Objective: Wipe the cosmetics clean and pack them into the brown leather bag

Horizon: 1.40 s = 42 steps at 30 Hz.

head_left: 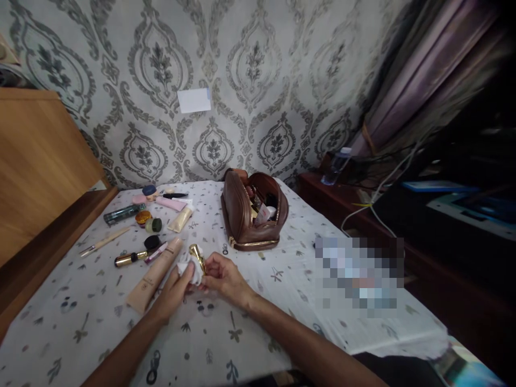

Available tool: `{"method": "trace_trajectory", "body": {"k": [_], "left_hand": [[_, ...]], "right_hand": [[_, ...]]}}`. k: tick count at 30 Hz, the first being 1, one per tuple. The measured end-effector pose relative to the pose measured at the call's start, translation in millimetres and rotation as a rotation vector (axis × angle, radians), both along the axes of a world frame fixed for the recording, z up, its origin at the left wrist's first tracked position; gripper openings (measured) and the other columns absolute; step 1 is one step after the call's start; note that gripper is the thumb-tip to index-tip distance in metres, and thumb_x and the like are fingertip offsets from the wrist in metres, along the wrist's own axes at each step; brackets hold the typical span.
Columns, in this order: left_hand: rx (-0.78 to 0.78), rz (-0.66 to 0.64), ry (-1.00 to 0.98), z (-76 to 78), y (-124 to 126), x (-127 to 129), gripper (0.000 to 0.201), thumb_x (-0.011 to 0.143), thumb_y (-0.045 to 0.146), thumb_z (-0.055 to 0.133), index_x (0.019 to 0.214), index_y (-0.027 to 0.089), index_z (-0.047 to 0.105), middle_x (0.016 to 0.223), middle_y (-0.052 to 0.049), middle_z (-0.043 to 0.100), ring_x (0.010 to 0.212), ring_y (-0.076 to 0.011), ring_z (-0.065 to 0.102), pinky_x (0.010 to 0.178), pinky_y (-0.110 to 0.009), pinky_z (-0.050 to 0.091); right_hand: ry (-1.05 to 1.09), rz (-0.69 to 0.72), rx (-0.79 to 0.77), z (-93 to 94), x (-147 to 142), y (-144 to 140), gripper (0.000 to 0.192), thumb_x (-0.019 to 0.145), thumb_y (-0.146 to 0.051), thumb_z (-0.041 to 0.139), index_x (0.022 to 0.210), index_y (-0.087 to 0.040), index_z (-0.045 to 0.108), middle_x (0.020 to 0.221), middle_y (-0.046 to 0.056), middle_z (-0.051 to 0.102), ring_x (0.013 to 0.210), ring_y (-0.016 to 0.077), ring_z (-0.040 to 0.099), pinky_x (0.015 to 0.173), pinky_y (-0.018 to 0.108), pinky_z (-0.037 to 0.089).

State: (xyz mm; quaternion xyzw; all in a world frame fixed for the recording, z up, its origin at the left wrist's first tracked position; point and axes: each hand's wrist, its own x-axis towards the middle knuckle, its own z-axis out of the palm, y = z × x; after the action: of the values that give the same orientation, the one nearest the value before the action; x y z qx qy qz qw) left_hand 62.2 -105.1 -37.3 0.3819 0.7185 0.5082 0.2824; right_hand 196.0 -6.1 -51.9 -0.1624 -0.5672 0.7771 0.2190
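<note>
My left hand (176,286) is closed around a crumpled white tissue (186,263), which is pressed against a shiny gold cosmetic tube (195,250). The fingers of my right hand (229,278) pinch that gold tube from the other side; its exact kind is hard to make out. Left of my hands lies a long beige squeeze tube (151,279), close to my left wrist. Just beyond it are a slim pink-purple tube (156,252), a round black lid or jar (152,242) and a black-and-gold tube (129,259). A brown makeup bag (235,215) stands unzipped behind my hands, with several cosmetics inside.
More cosmetics lie at the back left: a dark green bottle (124,214), an amber jar (143,217), a pink tube (171,203), a cream tube (181,219) and a brush (105,241). A blurred patch (358,277) covers something at right. A water bottle (336,167) stands behind.
</note>
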Motion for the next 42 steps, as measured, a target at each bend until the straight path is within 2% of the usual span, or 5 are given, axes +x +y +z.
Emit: {"method": "trace_trajectory", "body": {"k": [8, 14, 26, 32, 42], "left_hand": [[0.039, -0.217, 0.111, 5.8, 4, 6, 0.042, 0.089, 0.048, 0.051, 0.115, 0.017, 0.06, 0.101, -0.008, 0.07, 0.102, -0.0251, 0.063, 0.098, -0.037, 0.048], [0.055, -0.343, 0.173, -4.6, 10, 15, 0.046, 0.092, 0.037, 0.05, 0.134, 0.017, 0.05, 0.111, -0.009, 0.069, 0.102, -0.0231, 0.064, 0.094, -0.036, 0.051], [0.127, -0.728, 0.425, 50.1, 80, 66, 0.084, 0.076, 0.0, 0.041, 0.154, 0.025, 0.023, 0.153, -0.009, 0.044, 0.135, -0.0239, 0.048, 0.111, -0.042, 0.042], [0.167, -0.741, 0.57, 35.0, 122, 84, 0.079, 0.077, -0.001, 0.04, 0.151, 0.023, 0.024, 0.139, -0.013, 0.057, 0.121, -0.0262, 0.06, 0.099, -0.045, 0.053], [0.363, -0.624, 1.064, -1.7, 123, 83, 0.061, 0.094, 0.01, 0.028, 0.154, 0.011, 0.016, 0.108, -0.015, 0.07, 0.089, -0.0219, 0.071, 0.065, -0.027, 0.057]], "right_hand": [[-0.232, -0.158, 0.523, 7.3, 12, 7, 0.013, 0.07, -0.021, 0.071, 0.081, -0.017, 0.066, 0.079, -0.001, 0.057, 0.063, 0.0093, 0.05, 0.056, 0.022, 0.039], [-0.173, -0.04, 0.235, 31.0, 37, 17, 0.043, 0.079, -0.052, 0.068, 0.104, -0.017, 0.06, 0.073, -0.002, 0.057, 0.056, 0.01, 0.053, 0.054, 0.023, 0.042], [-0.277, -0.667, 0.607, 102.4, 146, 54, 0.027, 0.084, -0.046, 0.068, 0.086, -0.018, 0.066, 0.066, 0.0, 0.061, 0.054, 0.0104, 0.051, 0.047, 0.02, 0.044], [-0.314, -0.946, 0.726, 139.4, 168, 86, 0.018, 0.082, -0.039, 0.07, 0.086, -0.022, 0.069, 0.064, 0.001, 0.064, 0.049, 0.0123, 0.053, 0.045, 0.023, 0.047], [-0.375, -0.419, 0.974, 124.2, 132, 149, 0.014, 0.087, -0.031, 0.061, 0.09, -0.02, 0.068, 0.074, 0.0, 0.069, 0.061, 0.0118, 0.06, 0.053, 0.022, 0.047]]}}
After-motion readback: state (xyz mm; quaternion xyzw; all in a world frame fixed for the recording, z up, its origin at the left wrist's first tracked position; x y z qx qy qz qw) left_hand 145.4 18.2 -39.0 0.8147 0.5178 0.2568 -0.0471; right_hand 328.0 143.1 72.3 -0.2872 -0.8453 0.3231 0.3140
